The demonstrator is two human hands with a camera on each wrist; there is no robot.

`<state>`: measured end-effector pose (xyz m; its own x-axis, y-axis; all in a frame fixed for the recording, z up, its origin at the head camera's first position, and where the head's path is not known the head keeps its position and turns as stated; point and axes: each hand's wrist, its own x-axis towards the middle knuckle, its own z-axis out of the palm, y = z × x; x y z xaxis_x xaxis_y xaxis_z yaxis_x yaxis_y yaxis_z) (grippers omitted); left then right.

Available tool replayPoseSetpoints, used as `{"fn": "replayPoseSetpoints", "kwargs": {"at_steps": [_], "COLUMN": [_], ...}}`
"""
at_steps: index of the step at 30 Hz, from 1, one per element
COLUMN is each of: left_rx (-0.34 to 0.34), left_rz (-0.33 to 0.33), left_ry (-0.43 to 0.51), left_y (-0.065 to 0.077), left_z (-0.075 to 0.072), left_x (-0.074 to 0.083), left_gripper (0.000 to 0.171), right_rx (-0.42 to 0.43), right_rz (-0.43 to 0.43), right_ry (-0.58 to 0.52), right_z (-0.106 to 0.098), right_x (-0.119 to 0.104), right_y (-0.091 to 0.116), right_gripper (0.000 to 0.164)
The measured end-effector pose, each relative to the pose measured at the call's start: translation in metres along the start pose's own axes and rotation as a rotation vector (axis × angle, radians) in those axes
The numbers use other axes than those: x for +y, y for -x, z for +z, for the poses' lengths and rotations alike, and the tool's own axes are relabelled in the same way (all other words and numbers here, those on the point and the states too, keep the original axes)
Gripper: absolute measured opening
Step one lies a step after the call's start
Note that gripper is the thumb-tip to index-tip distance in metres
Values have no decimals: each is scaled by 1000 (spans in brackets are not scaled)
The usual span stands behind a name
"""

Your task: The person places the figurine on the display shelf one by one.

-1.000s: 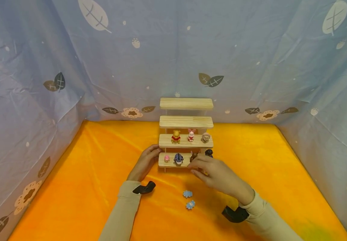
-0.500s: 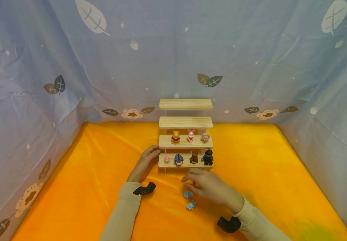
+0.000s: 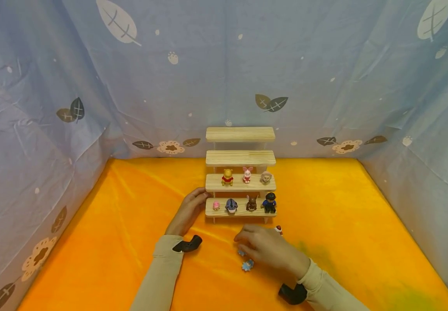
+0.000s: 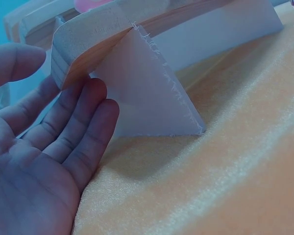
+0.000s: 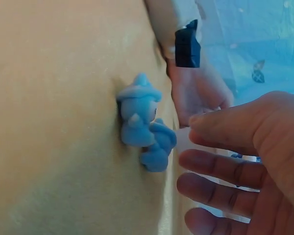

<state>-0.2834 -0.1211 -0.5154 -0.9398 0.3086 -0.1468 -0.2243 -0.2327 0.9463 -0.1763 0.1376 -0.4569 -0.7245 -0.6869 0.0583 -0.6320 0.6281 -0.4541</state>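
Observation:
A four-tier wooden display stand (image 3: pixel 241 157) rises at the middle back. Beside its lowest shelf is my left hand (image 3: pixel 188 211), its relaxed fingers touching the shelf end from below in the left wrist view. My right hand (image 3: pixel 272 248) hovers over the cloth in front, fingers loosely bent and nothing between them. Just by its fingertips are two small light blue figurines, the nearer one (image 3: pixel 247 265) and the farther one (image 3: pixel 241 252), which the hand partly covers. The right wrist view shows a blue figurine (image 5: pixel 137 112) in a brimmed hat, apart from the fingers.
The lowest shelf bears a pink figurine (image 3: pixel 216 205), a donkey (image 3: pixel 231 206), a brown eared figurine (image 3: pixel 251 203) and a dark-haired figure (image 3: pixel 269 203). Above sit a yellow bear (image 3: pixel 227 177), a piglet (image 3: pixel 247 176) and a beige figurine (image 3: pixel 266 177). Behind my right hand shows a red-and-white figurine (image 3: pixel 279 230).
My right hand has drawn back from the lowest shelf toward the blue figurines, uncovering the brown and dark-haired figures. The red-and-white figurine has come into view. My left hand stays put.

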Motion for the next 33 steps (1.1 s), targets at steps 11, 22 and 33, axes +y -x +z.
{"fn": "replayPoseSetpoints", "kwargs": {"at_steps": [11,22,33], "left_rx": [-13,-7,-6], "left_rz": [4,-3,1], "left_ry": [-5,-5,-3], "left_y": [1,-1,1], "left_z": [-2,0,-1], "left_x": [0,2,2], "left_gripper": [36,41,37], "right_rx": [-64,-146,-186], "right_rz": [54,69,53], "right_ry": [-6,-61,-78], "right_z": [4,1,0], "right_x": [3,4,6], "right_y": [1,1,-1], "right_gripper": [15,17,10]}}
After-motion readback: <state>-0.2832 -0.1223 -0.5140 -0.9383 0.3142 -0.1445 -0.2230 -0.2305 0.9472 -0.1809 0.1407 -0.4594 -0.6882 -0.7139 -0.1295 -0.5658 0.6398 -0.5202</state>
